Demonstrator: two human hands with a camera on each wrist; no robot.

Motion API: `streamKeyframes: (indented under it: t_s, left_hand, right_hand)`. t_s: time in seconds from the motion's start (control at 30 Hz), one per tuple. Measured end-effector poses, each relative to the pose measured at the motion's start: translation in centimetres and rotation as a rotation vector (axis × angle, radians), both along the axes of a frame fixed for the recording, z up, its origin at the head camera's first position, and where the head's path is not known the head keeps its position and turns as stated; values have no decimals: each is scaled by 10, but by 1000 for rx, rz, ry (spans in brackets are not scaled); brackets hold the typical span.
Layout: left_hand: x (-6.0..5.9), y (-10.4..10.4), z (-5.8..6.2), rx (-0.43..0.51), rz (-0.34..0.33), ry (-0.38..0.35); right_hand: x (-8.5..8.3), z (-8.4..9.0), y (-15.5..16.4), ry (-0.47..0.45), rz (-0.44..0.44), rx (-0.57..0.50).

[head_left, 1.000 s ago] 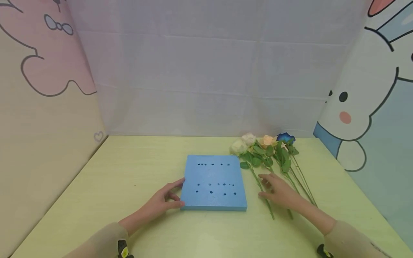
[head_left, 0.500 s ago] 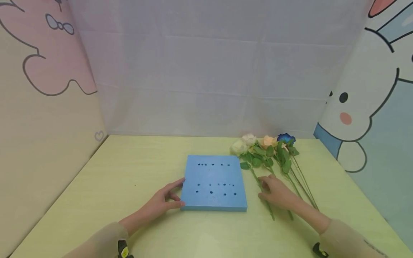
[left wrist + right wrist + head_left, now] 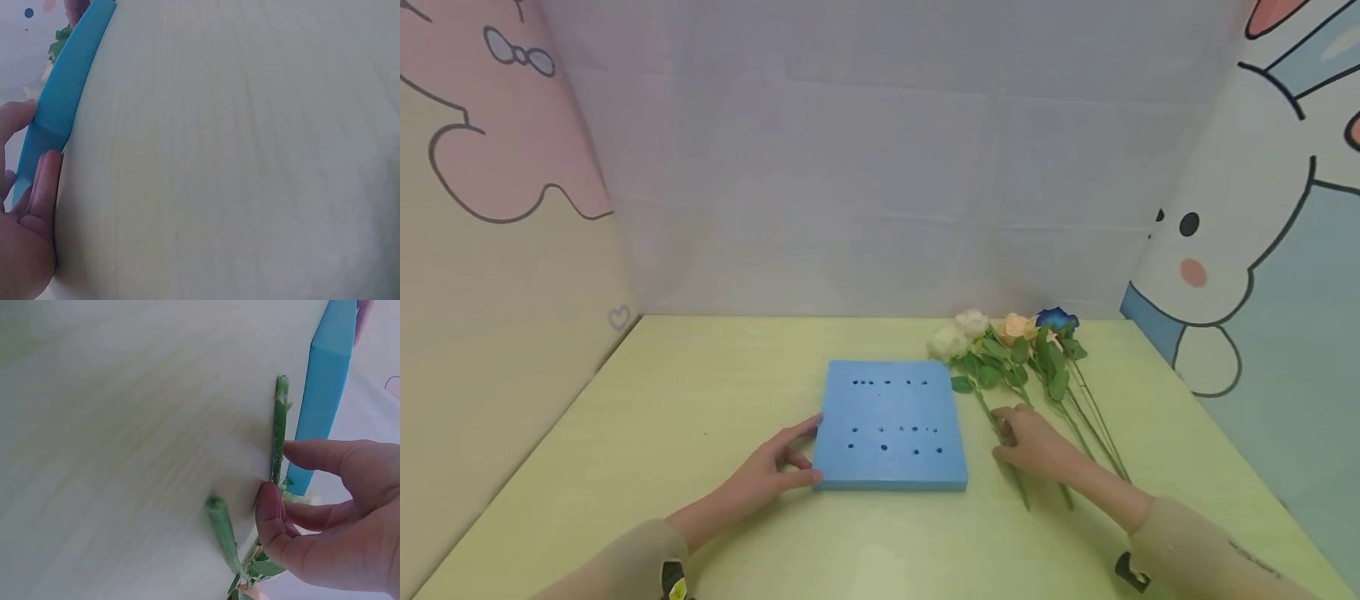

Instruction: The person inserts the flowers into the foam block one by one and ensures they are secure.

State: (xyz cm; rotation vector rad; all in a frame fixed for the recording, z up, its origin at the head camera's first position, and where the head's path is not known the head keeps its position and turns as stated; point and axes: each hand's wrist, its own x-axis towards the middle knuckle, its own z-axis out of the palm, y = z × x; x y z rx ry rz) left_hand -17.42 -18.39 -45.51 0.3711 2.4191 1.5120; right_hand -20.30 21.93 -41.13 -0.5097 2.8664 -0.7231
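A flat blue foam block [image 3: 891,408] with rows of small holes lies mid-table in the head view. My left hand [image 3: 762,477] rests against its left side, with the index finger and thumb spread apart along the edge. In the left wrist view, fingertips [image 3: 50,165] touch the blue side wall. To the block's right, my right hand [image 3: 1036,442] pinches the lower part of a green stem [image 3: 279,419] between thumb and fingers. That stem runs up to a white rose [image 3: 949,342], which lies on the table.
Beside it lie a pale pink rose [image 3: 972,322], a peach rose [image 3: 1018,327] and a blue rose [image 3: 1057,319], their leafy stems overlapping. Another stem end [image 3: 217,509] lies close to my right hand. Printed panels stand around the pale table [image 3: 722,367].
My right hand has closed in on the stem, its fingers coming together around it. The left hand and the block hold their places; the head view has shifted slightly.
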Motion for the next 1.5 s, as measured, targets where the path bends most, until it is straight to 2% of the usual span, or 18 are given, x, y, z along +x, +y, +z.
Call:
streamKeyframes:
  t_s: [0.27,0.5,0.7,0.93,1.07,1.33,1.5]
  left_hand:
    - [-1,0,3,-15,9,-13]
    - [-1,1,5,-14,11,-11]
    - [4,-1,4,3,17,-21]
    - [1,1,2,-1,13,-6]
    - [0,2,3,-12,13,-9]
    - [-1,2,3,-35,16,-20]
    - [-2,2,4,-36,16,-15]
  right_hand:
    - [-2,3,-3,-12,-14,9]
    - [-6,5,-6,-55,-16,-61]
    - [-8,0,-7,-90,-53,-122]
    - [-14,5,3,-113,-36,-119]
    - [-19,10,10,-216,-6,-133]
    - [-26,21,23,-565,34,-305]
    - [-30,20,31,-671,45,-374]
